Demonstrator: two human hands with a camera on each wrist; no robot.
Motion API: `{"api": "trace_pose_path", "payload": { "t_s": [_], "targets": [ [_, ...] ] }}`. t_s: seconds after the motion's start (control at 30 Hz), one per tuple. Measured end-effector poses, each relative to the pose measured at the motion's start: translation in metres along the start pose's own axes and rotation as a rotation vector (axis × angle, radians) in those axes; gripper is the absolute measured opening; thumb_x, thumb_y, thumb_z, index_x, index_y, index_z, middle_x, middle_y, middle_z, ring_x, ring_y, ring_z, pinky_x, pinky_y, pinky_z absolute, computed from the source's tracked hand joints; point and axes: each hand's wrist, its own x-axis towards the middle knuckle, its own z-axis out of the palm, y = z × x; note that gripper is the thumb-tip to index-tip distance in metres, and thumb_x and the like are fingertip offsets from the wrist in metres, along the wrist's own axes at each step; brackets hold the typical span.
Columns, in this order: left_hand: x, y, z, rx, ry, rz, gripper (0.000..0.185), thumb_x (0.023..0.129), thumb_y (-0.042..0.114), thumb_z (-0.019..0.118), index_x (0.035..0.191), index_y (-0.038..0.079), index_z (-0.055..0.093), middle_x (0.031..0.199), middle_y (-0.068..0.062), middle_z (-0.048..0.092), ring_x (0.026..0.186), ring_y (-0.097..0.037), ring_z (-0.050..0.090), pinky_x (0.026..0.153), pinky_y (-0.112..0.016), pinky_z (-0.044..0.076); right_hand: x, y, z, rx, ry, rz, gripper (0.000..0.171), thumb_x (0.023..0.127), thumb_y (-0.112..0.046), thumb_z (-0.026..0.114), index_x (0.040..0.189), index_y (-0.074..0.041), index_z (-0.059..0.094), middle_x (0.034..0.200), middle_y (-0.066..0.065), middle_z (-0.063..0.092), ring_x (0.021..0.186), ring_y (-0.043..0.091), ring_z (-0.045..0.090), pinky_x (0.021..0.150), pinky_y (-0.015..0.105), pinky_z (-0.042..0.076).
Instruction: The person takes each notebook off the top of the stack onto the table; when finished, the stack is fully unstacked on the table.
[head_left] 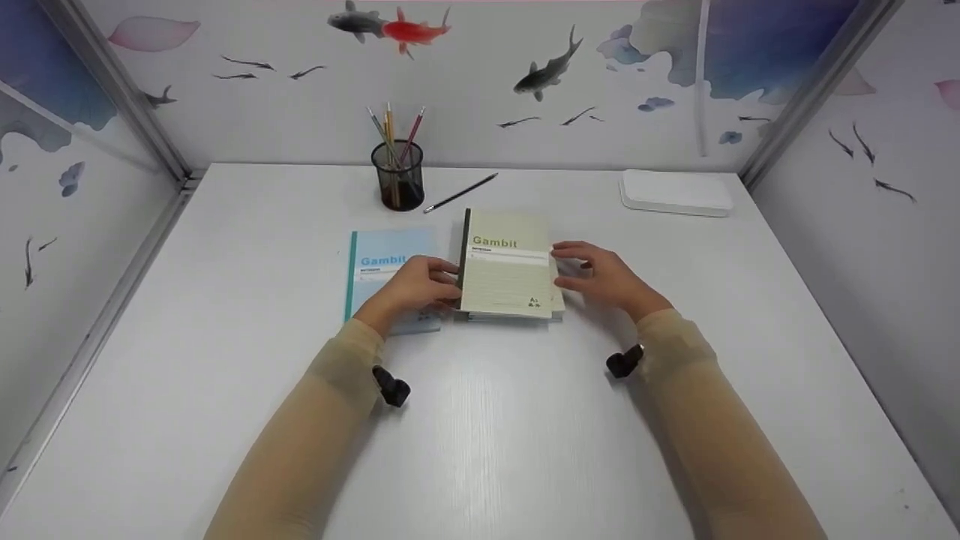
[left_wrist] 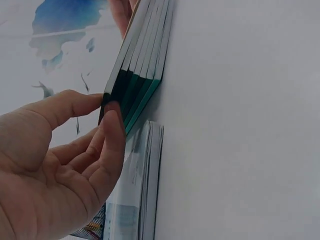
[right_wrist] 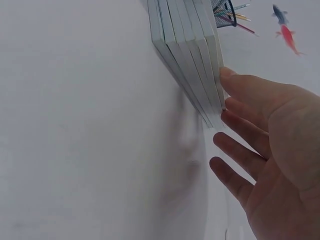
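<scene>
A stack of several notebooks has a pale yellow-green "Gambit" notebook (head_left: 510, 277) with a dark spine on top. The lower ones jut out a little at its right and front edges. My left hand (head_left: 420, 285) touches the stack's spine side with its thumb and forefinger (left_wrist: 118, 132), the other fingers bent behind. On the opposite side, my right hand (head_left: 600, 276) has its thumb (right_wrist: 245, 87) at the top notebook's edge, with its lower fingers spread and off the pages. Left of the stack lies a light blue notebook (head_left: 390, 244) with a teal spine, partly hidden by my left hand.
Behind the notebooks stands a black mesh pen cup (head_left: 399, 180) holding several pencils. A dark pencil (head_left: 461, 193) lies slantwise beside it. At the back right of the white table (head_left: 480, 420) is a flat white case (head_left: 675, 193). Printed panels (head_left: 465, 90) enclose the back and sides.
</scene>
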Motion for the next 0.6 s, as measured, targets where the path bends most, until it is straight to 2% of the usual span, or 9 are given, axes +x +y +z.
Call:
{"api": "trace_pose_path", "payload": {
  "t_s": [0.23,0.43,0.6],
  "targets": [
    [-0.005,-0.006,-0.003,-0.069,-0.054,0.027,0.051,0.096,0.015,0.07,0.143,0.01,0.05,0.124,-0.016,0.069,0.088,-0.026,0.074,0.075,-0.035,0.063,-0.001,0.0,0.001,0.01,0.001,0.007,0.054,0.096,-0.02,0.075,0.147,-0.01,0.058,0.161,0.008,0.046,0.15,0.032,0.04,0.117,0.052,0.041],
    [-0.01,-0.009,-0.003,-0.153,-0.039,0.057,0.049,0.095,0.01,0.066,0.142,0.01,0.05,0.122,-0.017,0.069,0.088,-0.025,0.073,0.074,-0.034,0.063,-0.002,0.001,0.002,0.023,0.011,0.002,0.053,0.096,-0.019,0.075,0.146,-0.009,0.059,0.16,0.009,0.046,0.151,0.032,0.039,0.12,0.051,0.038],
    [-0.014,-0.014,-0.012,-0.21,-0.03,0.06,0.051,0.094,0.007,0.064,0.143,0.01,0.05,0.123,-0.018,0.068,0.09,-0.023,0.071,0.075,-0.033,0.063,-0.003,0.001,0.002,0.004,0.006,0.013,0.056,0.097,-0.022,0.074,0.148,-0.01,0.056,0.162,0.006,0.045,0.152,0.031,0.038,0.122,0.051,0.036]
  ]
}}
